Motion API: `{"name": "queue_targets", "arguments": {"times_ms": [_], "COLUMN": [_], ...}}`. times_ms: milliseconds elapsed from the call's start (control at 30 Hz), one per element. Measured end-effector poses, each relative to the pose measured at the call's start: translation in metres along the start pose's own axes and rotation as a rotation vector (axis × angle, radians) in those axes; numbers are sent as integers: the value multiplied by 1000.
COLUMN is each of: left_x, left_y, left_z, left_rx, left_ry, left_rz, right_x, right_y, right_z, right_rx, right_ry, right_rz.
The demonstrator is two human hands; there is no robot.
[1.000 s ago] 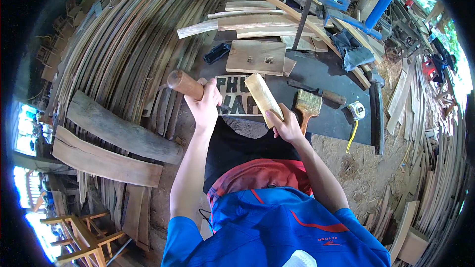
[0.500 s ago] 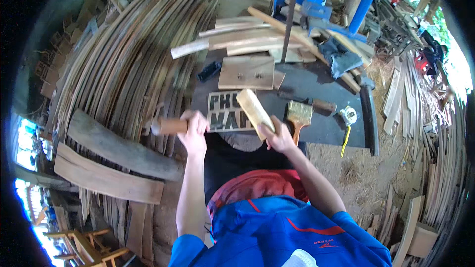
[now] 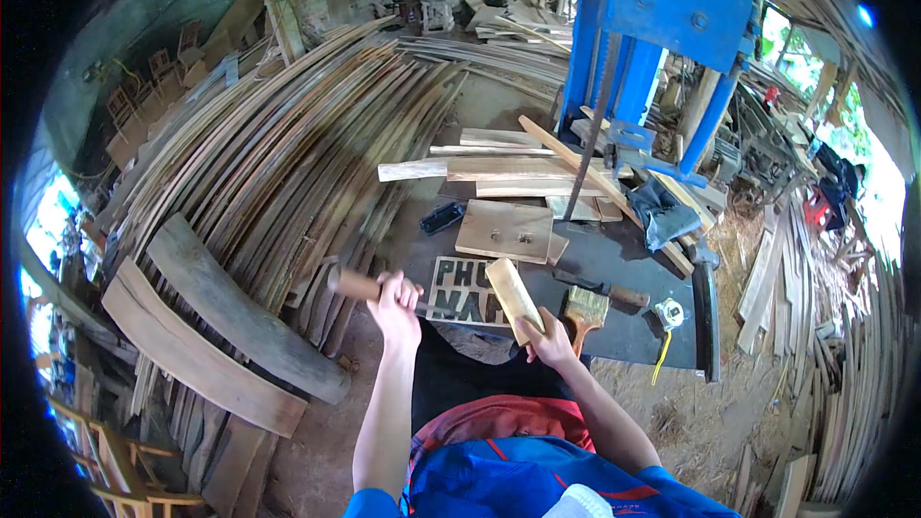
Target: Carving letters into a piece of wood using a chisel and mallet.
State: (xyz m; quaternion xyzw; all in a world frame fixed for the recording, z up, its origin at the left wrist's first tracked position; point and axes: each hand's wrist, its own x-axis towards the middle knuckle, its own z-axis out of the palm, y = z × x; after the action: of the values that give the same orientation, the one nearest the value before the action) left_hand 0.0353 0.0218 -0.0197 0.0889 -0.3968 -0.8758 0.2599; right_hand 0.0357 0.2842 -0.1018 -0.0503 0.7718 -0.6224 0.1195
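Note:
My left hand [image 3: 395, 305] is closed round a tool with a thick round brown wooden handle [image 3: 353, 285], which points out to the left. The tool's other end, towards my right hand, is hard to make out. In my right hand [image 3: 549, 338] is a pale rectangular wooden block [image 3: 513, 293], gripped near its lower end and tilted. Both hands are over the near edge of the dark table [image 3: 652, 350]. Beyond them lies a flat lettered stencil plate [image 3: 460, 276], partly covered by the block. A wide paintbrush [image 3: 586, 308] rests just right of my right hand.
A board with two small holes [image 3: 504, 228], a black tray-like box [image 3: 442, 219], a wooden-handled tool [image 3: 628, 295] and a tape measure [image 3: 670, 313] lie on the table. Behind rises a blue machine with a vertical blade [image 3: 592, 125]. Long planks [image 3: 278, 153] fill the left.
The view has tilted up, showing more of the workshop and the blue machine. Both hands still hold the same things; the tool's handle now slants up to the left.

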Motion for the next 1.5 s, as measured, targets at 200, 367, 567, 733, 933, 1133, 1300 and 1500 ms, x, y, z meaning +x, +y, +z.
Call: {"name": "queue_targets", "arguments": {"times_ms": [200, 367, 567, 733, 933, 1133, 1300, 1500], "left_x": [27, 30, 34, 42, 54, 61, 68, 66], "left_y": [-10, -17, -15, -26, -14, -17, -1, -16], "left_z": [36, 38, 36, 42, 59, 48, 39, 45], "left_rx": [2, 50, 57, 123, 273, 134, 71, 58], "left_ry": [3, -56, -55, -191, -399, -236, -137, -110], "left_rz": [16, 8, -20, -177, -201, -161, -109, -130], "right_x": [3, 3, 6, 2, 1, -7, 8, 7], "right_y": [-4, -5, -10, -6, 0, -6, -8, -14], "right_z": [0, 0, -2, 1, 3, 0, 3, -1], "right_rx": [26, -7, 10, 18, 50, 30, 39, 12], "right_ry": [11, 7, 10, 18, -26, -10, -18, -15], "right_rz": [26, 12, 19, 25, 18, -5, 1, -16]}}
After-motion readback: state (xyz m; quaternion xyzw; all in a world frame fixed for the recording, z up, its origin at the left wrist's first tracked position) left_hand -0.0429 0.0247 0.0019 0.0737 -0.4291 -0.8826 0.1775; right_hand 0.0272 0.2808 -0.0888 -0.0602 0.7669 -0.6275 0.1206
